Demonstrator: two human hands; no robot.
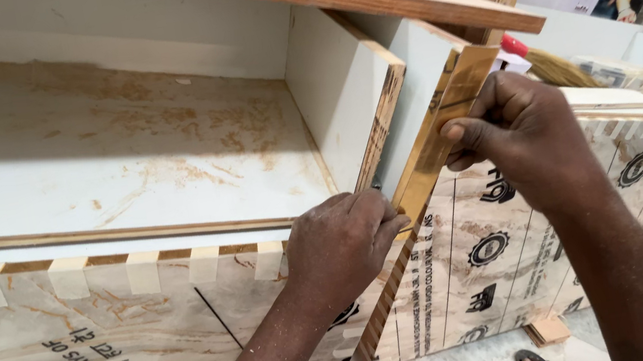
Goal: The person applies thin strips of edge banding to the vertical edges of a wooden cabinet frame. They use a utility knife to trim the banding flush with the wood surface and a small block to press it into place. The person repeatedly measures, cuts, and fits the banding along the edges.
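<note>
Workshop, white-laminated plywood cabinet. Two hands: right hand pinching one brass-coloured strip; left hand closed at strip's lower end.

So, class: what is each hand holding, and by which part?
Right hand pinches the gold strip near its upper end; left hand presses its lower part.

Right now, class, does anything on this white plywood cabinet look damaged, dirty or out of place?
Yes. The white inner shelf panel is smeared with brownish stains and dust. The exposed plywood edge of the upright divider looks rough and chipped. The right hand presses a glossy gold edging strip beside it; the left hand steadies below.
</note>
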